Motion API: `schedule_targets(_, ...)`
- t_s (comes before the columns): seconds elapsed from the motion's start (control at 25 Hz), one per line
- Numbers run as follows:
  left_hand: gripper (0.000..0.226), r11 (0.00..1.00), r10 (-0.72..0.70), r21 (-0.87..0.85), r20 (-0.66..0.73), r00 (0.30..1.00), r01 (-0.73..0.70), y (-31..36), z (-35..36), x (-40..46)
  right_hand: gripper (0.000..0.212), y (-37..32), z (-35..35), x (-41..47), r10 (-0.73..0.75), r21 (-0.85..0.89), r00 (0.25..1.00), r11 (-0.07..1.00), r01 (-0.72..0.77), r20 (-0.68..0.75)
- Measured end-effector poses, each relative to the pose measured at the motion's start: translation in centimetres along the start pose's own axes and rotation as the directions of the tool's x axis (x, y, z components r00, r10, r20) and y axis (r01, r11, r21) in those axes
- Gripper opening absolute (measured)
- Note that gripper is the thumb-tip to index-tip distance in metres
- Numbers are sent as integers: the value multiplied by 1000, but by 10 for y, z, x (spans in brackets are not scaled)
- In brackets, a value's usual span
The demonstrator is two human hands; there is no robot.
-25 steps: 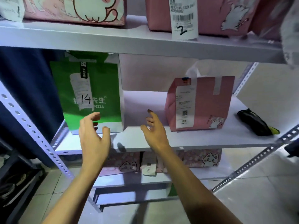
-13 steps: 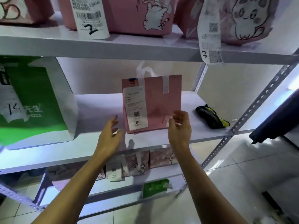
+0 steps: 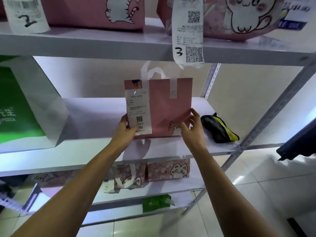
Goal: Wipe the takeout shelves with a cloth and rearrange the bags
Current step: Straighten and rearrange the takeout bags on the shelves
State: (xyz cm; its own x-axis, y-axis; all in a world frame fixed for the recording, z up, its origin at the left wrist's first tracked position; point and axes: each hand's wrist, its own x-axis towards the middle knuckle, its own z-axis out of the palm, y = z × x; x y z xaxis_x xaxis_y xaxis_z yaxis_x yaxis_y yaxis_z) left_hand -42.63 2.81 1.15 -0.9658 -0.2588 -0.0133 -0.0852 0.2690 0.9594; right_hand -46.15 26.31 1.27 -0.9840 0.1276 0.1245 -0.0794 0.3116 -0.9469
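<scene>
Pink bag (image 3: 168, 108) standing upright on middle shelf (image 3: 171, 147), directly between hands; left hand (image 3: 125, 130) gripping lower left corner, right hand (image 3: 192, 130) touching lower right edge with fingers spread loose.

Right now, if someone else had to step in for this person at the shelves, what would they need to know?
Left hand: grips the lower left corner of the pink bag, thumb on its receipt.
Right hand: fingers spread at the bag's lower right corner, touching it; a full grip is not clear.
The pink bag stands upright on the middle shelf, between the green bag on the left and a black and yellow item on the right.
Done: both hands are at the bag.
Left: place the bag; no cloth is in view, so wiping cannot be judged.
</scene>
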Motion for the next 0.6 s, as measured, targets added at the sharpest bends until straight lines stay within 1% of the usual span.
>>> schedule_targets(0.08, 54, 1000, 3, -1, 25, 1000, -3, 6, 18, 3, 69, 6, -15, 8, 14, 28, 999, 1000, -13, -35)
schedule_targets(0.2, 54, 999, -9, 33, 55, 998, 7, 13, 40, 6, 67, 15, -34, 16, 25, 17, 997, 1000, -23, -73)
schedule_targets(0.28, 55, 999, -11, 40, 73, 997, 8, 18, 54, 9, 73, 21, -47, 22, 24, -3, 998, 1000, -24, -57)
schedule_targets(0.4, 54, 999, -6, 49, 73, 997, 2, 22, 65, 12, 84, 28, -57, 27, 26, -82, 1000, 996, -25, 16)
schedule_targets(0.52, 55, 999, -3, 48, 58, 998, 0, 19, 68, 13, 86, 33, -60, 30, 23, -95, 998, 995, -17, 54)
schedule_targets(0.6, 56, 996, 13, 89, 48, 999, -17, 15, 67, 11, 85, 36, -58, 28, 25, -89, 999, 996, -22, 30)
